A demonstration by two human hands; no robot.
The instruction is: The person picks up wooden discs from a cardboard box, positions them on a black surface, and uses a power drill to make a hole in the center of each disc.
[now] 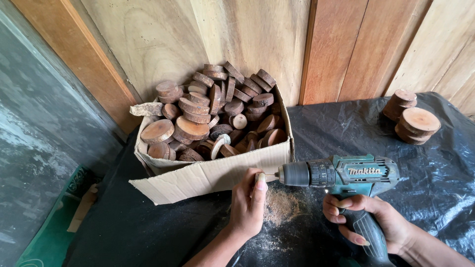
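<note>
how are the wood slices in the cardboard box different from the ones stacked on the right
The slices in the box are many, heaped loosely, some flat and some on edge. The slices on the right are few, in two short stacks, all lying flat. The box slices sit inside the cardboard box; the right ones rest on the black plastic sheet. Both are round brown cuts with bark edges.

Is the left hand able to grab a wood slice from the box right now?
Probably not yet: the left hand is pinching a small wood piece against the drill bit. The box sits just behind it, open on top, nothing between.
</note>
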